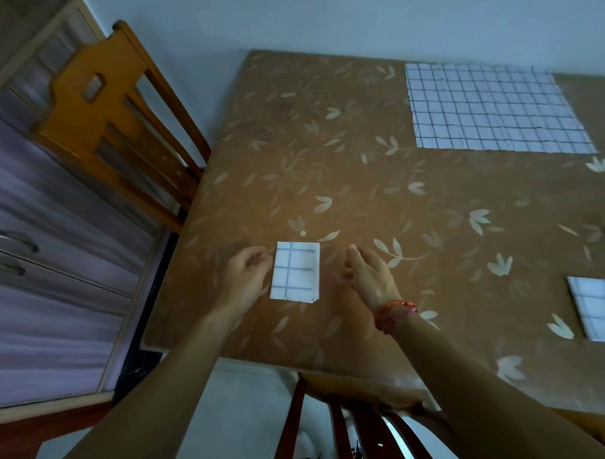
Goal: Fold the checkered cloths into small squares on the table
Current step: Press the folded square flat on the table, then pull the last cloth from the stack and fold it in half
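White cotton with a thin dark grid makes up the folded checkered cloth [295, 271], which is laid flat near the near-left corner of the worktop [364, 183]. Its long axis is run from the near edge toward the far edge, and layered ends are seen at its near right corner. No writing or label can be read anywhere. The left hand [246, 275] is held just beside the cloth's left edge, fingers loosely curled and gripping nothing; contact with the cloth cannot be told. The right hand [370, 274] is held apart from the cloth on its right, fingers relaxed and empty, a red thread bracelet [394, 315] worn at the wrist. A spread checkered cloth [497, 109] is laid flat by the far edge, and a second folded cloth [595, 308] is cut off at the right. Much bare leaf-patterned surface is left between the three. A wooden chair [113, 119] is stood against the left edge.
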Demonstrator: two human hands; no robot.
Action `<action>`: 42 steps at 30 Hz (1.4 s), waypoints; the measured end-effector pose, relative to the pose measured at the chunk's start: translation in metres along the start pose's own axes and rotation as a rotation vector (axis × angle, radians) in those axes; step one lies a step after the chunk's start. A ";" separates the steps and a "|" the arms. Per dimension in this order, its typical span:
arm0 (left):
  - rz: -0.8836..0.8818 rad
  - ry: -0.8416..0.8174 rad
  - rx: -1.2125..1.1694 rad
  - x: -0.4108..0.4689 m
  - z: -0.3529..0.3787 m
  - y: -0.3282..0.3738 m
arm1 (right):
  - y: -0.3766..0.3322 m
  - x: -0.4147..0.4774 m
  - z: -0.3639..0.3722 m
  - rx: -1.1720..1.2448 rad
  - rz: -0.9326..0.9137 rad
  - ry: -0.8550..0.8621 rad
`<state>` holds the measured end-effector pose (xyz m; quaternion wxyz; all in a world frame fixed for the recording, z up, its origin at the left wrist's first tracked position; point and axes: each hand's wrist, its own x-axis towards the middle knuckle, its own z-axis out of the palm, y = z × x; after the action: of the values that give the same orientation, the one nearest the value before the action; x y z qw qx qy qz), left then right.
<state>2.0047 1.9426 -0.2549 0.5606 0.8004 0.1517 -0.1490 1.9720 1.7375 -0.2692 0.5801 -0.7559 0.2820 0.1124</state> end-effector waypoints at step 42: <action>0.616 -0.221 0.655 0.046 0.199 0.137 | -0.008 0.049 -0.253 -0.555 -0.217 0.298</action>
<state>2.0894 1.7145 -0.2226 0.3092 0.9223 -0.2089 -0.1001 1.9768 1.4862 -0.2102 0.3130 -0.9188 0.2402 0.0107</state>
